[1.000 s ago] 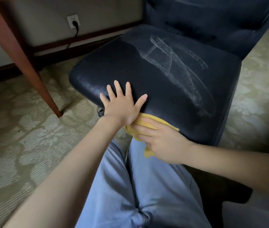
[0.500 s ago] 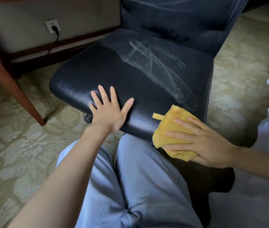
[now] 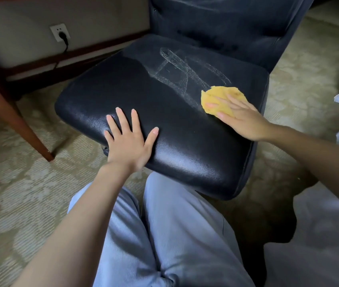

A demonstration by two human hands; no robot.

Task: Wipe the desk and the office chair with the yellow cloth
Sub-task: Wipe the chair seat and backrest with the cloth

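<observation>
Closest to us, our knees [image 3: 164,235] in pale blue trousers come up to the front edge of the office chair seat [image 3: 195,158]. On that front edge our left hand [image 3: 129,141] lies flat, fingers straight and spread, holding nothing; we judge it braces a chair that could swivel or roll away under a push. Further along, toward the seat's right side, our right hand [image 3: 241,119] presses the yellow cloth [image 3: 220,98] down onto the upholstery, fingers straight and laid over it rather than curled round it. We take the cloth to be light, soft and limp: it shows as a crumpled pad with ragged edges, so it will likely bunch or slide out from under the fingers unless the palm keeps weight on it. A flat palm over its middle looks the best hold for wiping; to lift it, a pinch at a gathered edge would do. The seat cover looks like glossy dark leather or an imitation, smooth and padded, so the cloth should glide easily and the cushion give a little. Just beyond the cloth, pale chalky streaks [image 3: 182,79] cross the middle of the seat, not yet wiped. Behind them rises the dark backrest [image 3: 226,21]. Farther left, a wooden leg [image 3: 13,112] stands on the patterned carpet [image 3: 29,193], and a wall socket [image 3: 59,32] with a plug in it sits beyond.
</observation>
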